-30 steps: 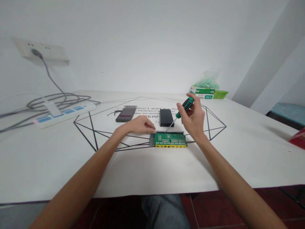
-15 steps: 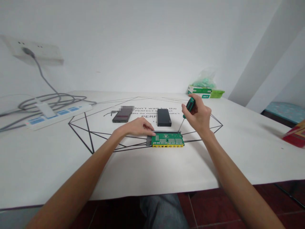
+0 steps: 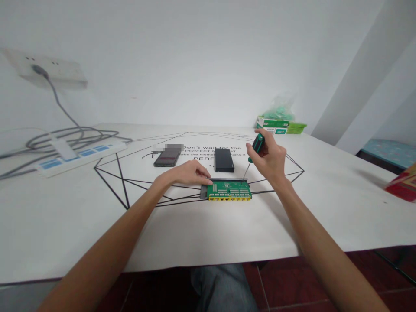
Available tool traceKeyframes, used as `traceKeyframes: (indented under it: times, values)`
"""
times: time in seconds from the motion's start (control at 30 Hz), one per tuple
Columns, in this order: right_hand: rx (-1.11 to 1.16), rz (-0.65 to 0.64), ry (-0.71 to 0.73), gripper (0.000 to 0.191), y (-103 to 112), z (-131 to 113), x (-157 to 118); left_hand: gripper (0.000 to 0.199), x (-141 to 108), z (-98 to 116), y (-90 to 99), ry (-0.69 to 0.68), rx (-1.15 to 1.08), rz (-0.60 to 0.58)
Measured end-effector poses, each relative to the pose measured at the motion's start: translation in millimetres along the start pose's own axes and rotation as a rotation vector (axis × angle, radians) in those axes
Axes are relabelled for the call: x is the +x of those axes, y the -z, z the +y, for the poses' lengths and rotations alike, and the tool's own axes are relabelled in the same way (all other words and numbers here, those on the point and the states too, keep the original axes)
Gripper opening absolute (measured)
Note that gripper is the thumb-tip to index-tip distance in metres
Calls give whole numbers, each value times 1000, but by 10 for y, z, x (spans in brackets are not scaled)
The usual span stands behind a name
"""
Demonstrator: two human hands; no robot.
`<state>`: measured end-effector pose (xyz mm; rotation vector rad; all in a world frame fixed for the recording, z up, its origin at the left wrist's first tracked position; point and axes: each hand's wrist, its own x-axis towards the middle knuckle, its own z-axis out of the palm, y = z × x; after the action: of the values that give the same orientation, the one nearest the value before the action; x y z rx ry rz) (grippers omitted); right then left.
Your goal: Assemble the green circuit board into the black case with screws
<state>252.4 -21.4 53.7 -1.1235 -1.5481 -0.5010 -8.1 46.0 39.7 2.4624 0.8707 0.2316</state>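
Observation:
A green circuit board (image 3: 229, 190) with a yellow row of ports along its near edge lies on the white table, with a grey metal part showing at its left and far edges. My left hand (image 3: 191, 172) grips the board's far left corner between thumb and fingers. My right hand (image 3: 268, 154) is closed round the green and black handle of a screwdriver (image 3: 258, 145). The screwdriver leans, its thin shaft reaching down to the board's far right corner. Beyond the board lies a black box (image 3: 224, 160).
A phone (image 3: 168, 156) lies behind my left hand. At the left are a white power strip (image 3: 81, 158) and coiled grey cables (image 3: 65, 138). Green and white boxes (image 3: 272, 123) with a plastic bag stand at the back right. A red box (image 3: 403, 184) is at the right edge.
My right hand and the screwdriver handle have shifted slightly left, so the screwdriver stands a little more upright. The left hand still grips the board's corner.

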Motion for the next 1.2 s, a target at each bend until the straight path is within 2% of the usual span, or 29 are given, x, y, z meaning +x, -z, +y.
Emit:
traceKeyframes:
  times: [0.27,0.5,0.67,0.83,1.07,1.2]
  values:
    - [18,-38,-9,37,22,-29,17,39,1,2,-3,-5,-11,5]
    - [151,-158,-68,39,49,-63,27,37,2,-7,-6,-6,-14,3]
    - [102,-132,-62,45,48,-89,24,36,9,-20,-4,-18,-14,1]
    - [160,-199,-105,41,51,-100,12,38,-3,18,3,-3,-25,-7]
    - [144,-104,-64,35,32,-83,25,35,-13,41,6,-23,-47,-14]
    - [193,-148,-97,35,31,-109,13,35,-8,32,-2,-20,-48,1]
